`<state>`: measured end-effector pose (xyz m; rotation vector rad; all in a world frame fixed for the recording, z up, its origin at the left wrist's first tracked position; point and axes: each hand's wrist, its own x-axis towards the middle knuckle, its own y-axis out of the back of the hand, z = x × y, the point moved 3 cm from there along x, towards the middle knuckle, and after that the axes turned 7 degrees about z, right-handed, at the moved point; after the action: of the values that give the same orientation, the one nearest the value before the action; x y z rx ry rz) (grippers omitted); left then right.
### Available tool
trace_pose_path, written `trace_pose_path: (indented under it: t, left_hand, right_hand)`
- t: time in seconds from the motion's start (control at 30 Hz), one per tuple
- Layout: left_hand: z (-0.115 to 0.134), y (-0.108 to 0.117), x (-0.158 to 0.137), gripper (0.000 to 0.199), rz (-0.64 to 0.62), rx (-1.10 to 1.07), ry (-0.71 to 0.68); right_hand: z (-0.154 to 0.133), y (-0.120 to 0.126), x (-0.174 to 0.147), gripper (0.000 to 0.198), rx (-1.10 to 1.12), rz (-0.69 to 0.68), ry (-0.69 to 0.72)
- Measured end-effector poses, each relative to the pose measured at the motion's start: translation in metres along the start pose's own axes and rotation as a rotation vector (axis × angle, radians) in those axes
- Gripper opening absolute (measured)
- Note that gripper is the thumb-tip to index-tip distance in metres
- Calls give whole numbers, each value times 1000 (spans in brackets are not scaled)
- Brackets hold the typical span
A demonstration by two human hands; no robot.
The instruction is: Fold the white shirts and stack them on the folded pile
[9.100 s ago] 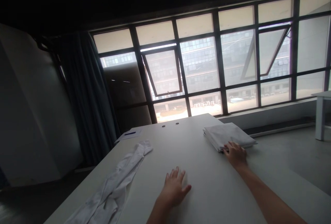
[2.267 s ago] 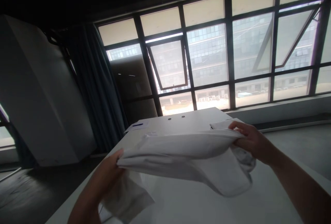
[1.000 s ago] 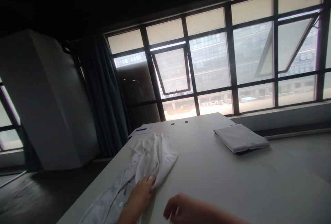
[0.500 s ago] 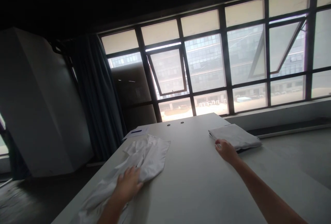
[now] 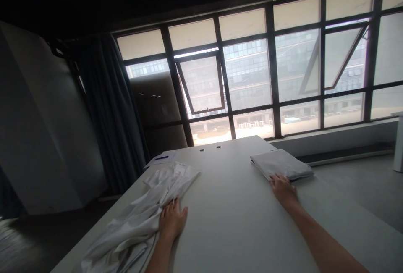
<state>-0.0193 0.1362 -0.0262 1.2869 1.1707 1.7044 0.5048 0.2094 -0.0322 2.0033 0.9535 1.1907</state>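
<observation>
A crumpled white cloth (image 5: 135,218) lies in a long heap on the left side of the white table (image 5: 226,222). At its right edge is my left hand (image 5: 173,219), palm down, its fingers stretched out and touching the fabric. Farther off on the right rests a folded stack of white cloth (image 5: 281,164), with a dark layer showing along its lower edge. My right hand (image 5: 283,190) is laid against the near edge of this stack, fingers extended onto it. Whether the right fingertips reach under any layer cannot be made out.
A paper with a dark pen (image 5: 161,157) lies at the table's far left corner. Two round holes (image 5: 218,147) are set near the far edge. Beyond stand a dark curtain (image 5: 110,113) and a wide window (image 5: 248,75) with tilted panes.
My left hand has shifted right, and the crumpled cloth's right edge is now drawn in leftward. My right hand has slid from the stack's left corner along its near edge.
</observation>
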Motion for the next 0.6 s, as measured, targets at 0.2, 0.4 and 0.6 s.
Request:
trace_pose_path:
  t: [0.2, 0.4, 0.6]
  left_hand:
    - [7, 22, -9, 38, 68, -248, -188]
    - [50, 57, -22, 32, 30, -591, -350]
    - [144, 50, -65, 60, -289, -927, -375]
  right_hand:
    - [3, 19, 3, 34, 64, 69, -98]
    - [-16, 74, 29, 37, 294, 138, -70]
    - [-91, 156, 18, 52, 775, -10, 38]
